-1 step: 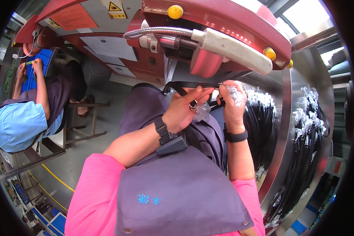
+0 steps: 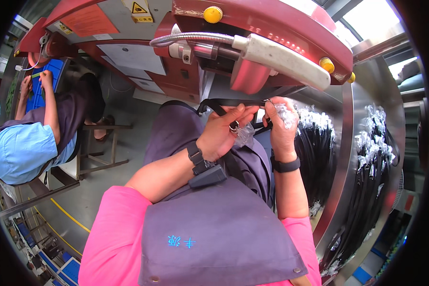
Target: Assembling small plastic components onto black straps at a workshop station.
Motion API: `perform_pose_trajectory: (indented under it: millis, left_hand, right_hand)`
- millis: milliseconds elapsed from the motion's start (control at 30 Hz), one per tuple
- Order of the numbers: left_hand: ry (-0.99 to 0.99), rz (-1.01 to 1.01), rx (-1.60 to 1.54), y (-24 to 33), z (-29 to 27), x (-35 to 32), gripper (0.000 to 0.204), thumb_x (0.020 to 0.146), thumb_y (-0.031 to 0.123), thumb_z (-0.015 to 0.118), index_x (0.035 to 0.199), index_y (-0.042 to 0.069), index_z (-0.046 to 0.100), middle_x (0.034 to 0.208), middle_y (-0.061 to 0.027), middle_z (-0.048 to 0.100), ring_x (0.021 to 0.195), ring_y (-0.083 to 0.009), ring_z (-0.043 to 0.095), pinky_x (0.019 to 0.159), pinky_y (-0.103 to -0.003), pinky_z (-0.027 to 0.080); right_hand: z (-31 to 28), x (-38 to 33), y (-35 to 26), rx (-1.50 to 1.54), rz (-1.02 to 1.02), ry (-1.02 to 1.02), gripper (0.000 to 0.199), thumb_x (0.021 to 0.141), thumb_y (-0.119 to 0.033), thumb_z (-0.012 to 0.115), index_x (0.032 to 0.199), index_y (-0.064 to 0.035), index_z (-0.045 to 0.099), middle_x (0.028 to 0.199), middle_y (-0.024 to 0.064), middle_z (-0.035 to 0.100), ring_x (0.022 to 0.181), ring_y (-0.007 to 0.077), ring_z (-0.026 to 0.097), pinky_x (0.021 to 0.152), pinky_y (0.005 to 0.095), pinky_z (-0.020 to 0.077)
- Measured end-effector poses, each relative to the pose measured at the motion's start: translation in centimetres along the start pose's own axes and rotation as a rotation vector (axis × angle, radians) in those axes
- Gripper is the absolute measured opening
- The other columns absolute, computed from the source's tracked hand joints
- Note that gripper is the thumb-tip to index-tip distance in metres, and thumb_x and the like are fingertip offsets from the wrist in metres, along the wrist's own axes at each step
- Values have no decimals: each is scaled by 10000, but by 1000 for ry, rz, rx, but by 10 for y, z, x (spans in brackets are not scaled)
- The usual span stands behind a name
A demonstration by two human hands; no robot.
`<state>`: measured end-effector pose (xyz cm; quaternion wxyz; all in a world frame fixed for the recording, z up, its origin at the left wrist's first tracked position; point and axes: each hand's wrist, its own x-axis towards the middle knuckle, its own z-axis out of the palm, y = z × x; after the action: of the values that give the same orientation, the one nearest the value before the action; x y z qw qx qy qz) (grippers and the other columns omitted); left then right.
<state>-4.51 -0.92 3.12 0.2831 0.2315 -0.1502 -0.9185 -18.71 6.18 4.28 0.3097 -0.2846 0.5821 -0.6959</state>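
Note:
A narrow black strap (image 2: 250, 102) runs between my two hands, just below the machine. Its left part bends over and drops behind my fingers. My left hand (image 2: 220, 133) is closed on the strap, thumb pressed toward the fingers. A small metal ring (image 2: 234, 126) shows at that palm, with crumpled clear plastic wrap (image 2: 245, 135) beside it. On the right, my right hand (image 2: 284, 136) pinches the strap's other end near a dark metal fitting. More clear plastic wrap (image 2: 286, 115) bunches against those fingers, partly hiding what they grip.
Close ahead looms a red machine (image 2: 291, 33) with a white-cased lamp (image 2: 286, 62). Many black straps with plastic-wrapped ends (image 2: 314, 152) hang at my right, beside a metal rail (image 2: 341, 176). Further left, a person in a blue shirt (image 2: 31, 150) sits handling a green strip.

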Motion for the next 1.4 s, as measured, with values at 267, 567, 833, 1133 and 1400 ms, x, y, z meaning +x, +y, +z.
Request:
perform_pose_trajectory:
  millis: [267, 567, 833, 1133, 1400]
  left_hand:
    - [22, 12, -48, 1, -9, 6, 177, 933, 130, 586, 1001, -26, 636, 1100, -176, 656, 982, -153, 652, 818, -225, 521]
    - [24, 14, -22, 5, -3, 4, 201, 942, 153, 581, 1031, -19, 635, 1096, -124, 669, 810, -69, 626, 694, -197, 484]
    - [48, -28, -123, 3, 12, 1, 167, 937, 97, 569, 982, -52, 630, 1116, -203, 639, 947, -155, 659, 821, -234, 536]
    - [37, -219, -172, -33, -17, 6, 173, 930, 89, 564, 1000, -61, 614, 989, -136, 670, 869, -175, 653, 814, -269, 531]
    - [137, -340, 161, -34, -14, 3, 165, 972, 210, 518, 868, 86, 548, 652, 21, 472, 558, -83, 480, 531, -236, 426]
  right_hand:
    - [14, 8, -7, -109, 77, 12, 117, 861, -103, 681, 905, -15, 618, 723, 49, 657, 500, 38, 473, 438, 202, 367]
    - [15, 13, -3, -93, 106, 17, 134, 862, -107, 684, 926, -13, 612, 731, 56, 661, 499, 43, 477, 435, 201, 372]
    - [11, 8, -7, 19, -6, 71, 186, 841, -68, 694, 981, -27, 578, 774, 68, 639, 540, 81, 511, 458, 215, 390]
    - [10, -16, 7, 416, 37, 220, 300, 819, -16, 685, 1078, -52, 537, 876, 58, 620, 616, 102, 538, 590, 220, 426]
    - [6, -19, 12, 603, 90, 171, 244, 922, -149, 610, 1112, -53, 490, 733, 37, 578, 686, 159, 592, 717, 286, 482]
